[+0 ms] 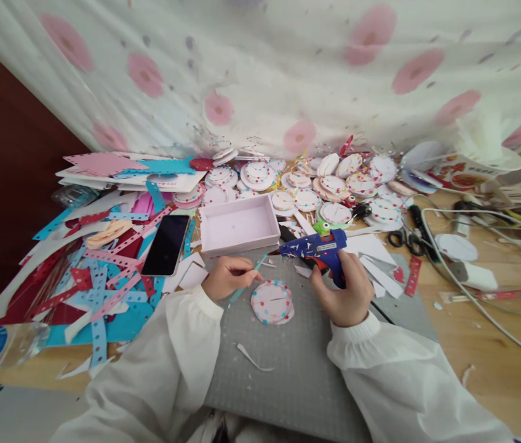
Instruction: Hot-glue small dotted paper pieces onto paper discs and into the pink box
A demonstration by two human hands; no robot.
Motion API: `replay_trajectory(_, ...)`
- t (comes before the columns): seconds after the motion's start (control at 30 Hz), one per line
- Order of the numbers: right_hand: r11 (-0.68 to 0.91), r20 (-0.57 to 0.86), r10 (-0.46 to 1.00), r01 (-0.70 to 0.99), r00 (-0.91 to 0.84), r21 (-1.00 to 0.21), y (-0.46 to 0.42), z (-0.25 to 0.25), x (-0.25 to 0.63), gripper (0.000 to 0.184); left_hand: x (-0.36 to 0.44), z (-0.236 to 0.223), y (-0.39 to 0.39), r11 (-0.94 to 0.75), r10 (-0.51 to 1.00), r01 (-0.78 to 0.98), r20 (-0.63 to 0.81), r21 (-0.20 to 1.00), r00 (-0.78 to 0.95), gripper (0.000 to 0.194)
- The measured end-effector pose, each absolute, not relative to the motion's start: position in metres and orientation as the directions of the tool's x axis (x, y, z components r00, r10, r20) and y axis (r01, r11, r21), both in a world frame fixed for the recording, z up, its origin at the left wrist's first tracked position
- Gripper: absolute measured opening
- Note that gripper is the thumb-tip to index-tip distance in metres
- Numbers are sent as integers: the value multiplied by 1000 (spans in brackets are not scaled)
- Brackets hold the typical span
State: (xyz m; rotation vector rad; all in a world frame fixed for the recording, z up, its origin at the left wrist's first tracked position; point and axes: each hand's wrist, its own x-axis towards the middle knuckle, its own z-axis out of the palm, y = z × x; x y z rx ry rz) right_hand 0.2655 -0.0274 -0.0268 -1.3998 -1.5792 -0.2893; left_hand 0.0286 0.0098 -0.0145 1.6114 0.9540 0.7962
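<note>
My right hand [347, 289] is wrapped round the handle of a blue hot glue gun [318, 248], its nozzle pointing left. Pinched in my left hand [230, 277] is a thin teal strip [243, 289], held slanting with its upper end close to the nozzle. Between and below both hands, a round white paper disc [272, 302] edged with red and blue dots lies on the grey cutting mat [283, 369]. Neither hand touches that disc. A curled white paper scrap [251, 358] rests nearer to me on the mat.
An open white box [239, 226] stands behind my left hand, with a black phone [167, 245] to its left. Coloured paper strips [98, 277] heap at the left. Many dotted discs [306, 200] pile along the back. Scissors [406, 239] and a white cable [449, 271] lie at the right.
</note>
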Motion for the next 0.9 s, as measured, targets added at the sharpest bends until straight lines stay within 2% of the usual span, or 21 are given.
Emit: replay_trajectory(0.9,299,732,667,849,140,-436,-29,-25,264,38,28,-16,10,-172,875,204,54,964,482,25)
